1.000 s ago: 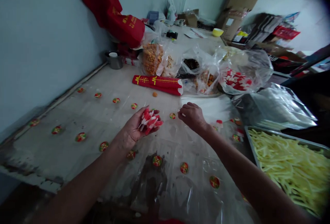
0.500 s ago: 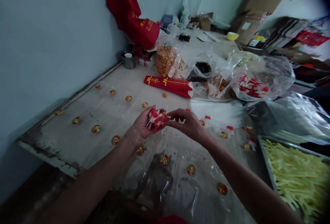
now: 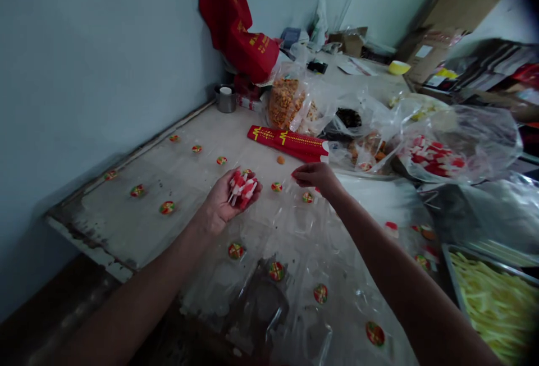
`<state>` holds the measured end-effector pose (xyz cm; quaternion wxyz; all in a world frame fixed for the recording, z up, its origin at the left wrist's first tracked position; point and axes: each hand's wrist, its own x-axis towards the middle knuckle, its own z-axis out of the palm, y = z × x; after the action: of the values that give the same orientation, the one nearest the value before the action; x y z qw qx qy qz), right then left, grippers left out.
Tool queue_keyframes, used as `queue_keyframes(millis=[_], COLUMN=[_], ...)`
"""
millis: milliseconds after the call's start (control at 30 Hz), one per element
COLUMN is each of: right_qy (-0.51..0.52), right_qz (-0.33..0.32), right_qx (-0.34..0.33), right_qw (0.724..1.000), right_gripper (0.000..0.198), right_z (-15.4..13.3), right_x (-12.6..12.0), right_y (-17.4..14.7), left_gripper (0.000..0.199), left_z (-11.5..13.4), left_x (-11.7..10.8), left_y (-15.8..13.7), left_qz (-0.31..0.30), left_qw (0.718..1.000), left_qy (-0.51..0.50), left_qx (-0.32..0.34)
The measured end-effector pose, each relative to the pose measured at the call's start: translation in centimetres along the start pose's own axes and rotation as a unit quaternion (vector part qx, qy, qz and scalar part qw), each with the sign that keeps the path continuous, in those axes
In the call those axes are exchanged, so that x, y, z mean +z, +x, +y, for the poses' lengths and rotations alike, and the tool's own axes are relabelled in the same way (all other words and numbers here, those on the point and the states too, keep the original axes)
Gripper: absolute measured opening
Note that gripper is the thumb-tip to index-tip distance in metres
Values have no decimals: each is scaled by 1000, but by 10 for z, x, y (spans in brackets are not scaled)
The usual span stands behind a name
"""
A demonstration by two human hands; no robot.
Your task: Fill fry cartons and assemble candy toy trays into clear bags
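My left hand [image 3: 221, 197] is cupped palm-up around a small heap of red-and-white popsicle-shaped pieces [image 3: 242, 187] with short white sticks. To its right, my right hand [image 3: 315, 178] hovers above the table, thumb and fingers pinched together. A bit of red shows at its fingertips, seemingly one more such piece. Below the hands lie clear plastic bags with round red-and-green stickers [image 3: 277, 187]. Another sticker [image 3: 307, 197] sits just under my right hand. A red-and-white piece [image 3: 391, 228] rests on the bags farther right.
Behind the hands lie red printed cartons [image 3: 288, 142] and a small orange-brown piece [image 3: 281, 160]. Open plastic bags hold orange snacks [image 3: 286, 103] and more red-and-white pieces [image 3: 435, 157]. A metal tray [image 3: 457, 284] of pale yellow strips stands at right; a metal cup [image 3: 226, 100] is near the wall.
My right hand has left the heap in my left hand and moved right, over the bags. The view has shifted slightly, and my left hand stays cupped around the pieces.
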<state>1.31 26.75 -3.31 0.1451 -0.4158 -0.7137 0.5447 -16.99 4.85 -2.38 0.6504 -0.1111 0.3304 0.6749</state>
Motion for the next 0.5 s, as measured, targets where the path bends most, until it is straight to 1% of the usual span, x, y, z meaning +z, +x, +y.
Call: queue_keyframes(millis=[67,100,167,233,300,333,400,433,500], right_qy=[-33,-56,-139,-244,-306,-300,-236,-193,-122], right_qz=[-3,6,42,82,118,131,132,113,51], right_qx=[-3,-11,-51,-104,-153,-173,-214,-235,-267], right_qw=[999,998,988,961,932,929,939,946,955], right_gripper=[26,23,18,16,16,16,20,22,27], right_z=[7,11,18,22,20,15,0,-9,-29], right_x=[10,14,17,19,22,25,35,41,54], right_y=[11,13,14,10,3,-3,-19,-29,-50], left_gripper=[37,40,43,44,44,42,39,36,32], left_z=[4,4,2,-2,-6,-7,-10,-11,-13], left_x=[4,5,6,3,0,-1,-3,-4,-4], left_y=[1,1,3,6,8,9,9,9,8], left_qz=[-21,-30,-43,-64,-83,-88,-79,-70,-47], left_qw=[1000,999,998,996,993,993,993,994,994], left_qy=[-11,-18,-35,-58,-73,-76,-78,-82,-90], left_qx=[2,4,16,30,36,34,29,33,50])
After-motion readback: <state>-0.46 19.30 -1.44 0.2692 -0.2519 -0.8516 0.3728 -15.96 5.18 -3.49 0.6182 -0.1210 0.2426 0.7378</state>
